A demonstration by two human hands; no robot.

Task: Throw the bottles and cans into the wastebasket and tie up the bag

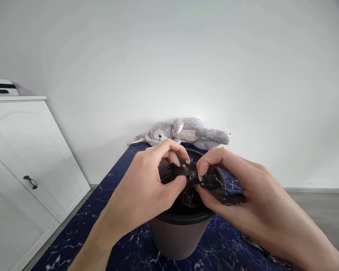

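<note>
The right hand (pixel 243 184) pinches the black bag (pixel 188 196) by its knot (pixel 192 176). The left hand (pixel 147 184) curls beside it, thumb on the bag – I can't tell if it grips. The bag is between both hands, at the top of the bin (pixel 180 238). A toy (pixel 185 134) lies past the hands – on the blue table (pixel 135 242).

We hold a knotted black bag (pixel 190 179) in our left hand (pixel 148 184) and right hand (pixel 251 188) over a bin (pixel 179 238) on the worktop (pixel 138 246), a plush toy (pixel 192 126) lying behind
</note>
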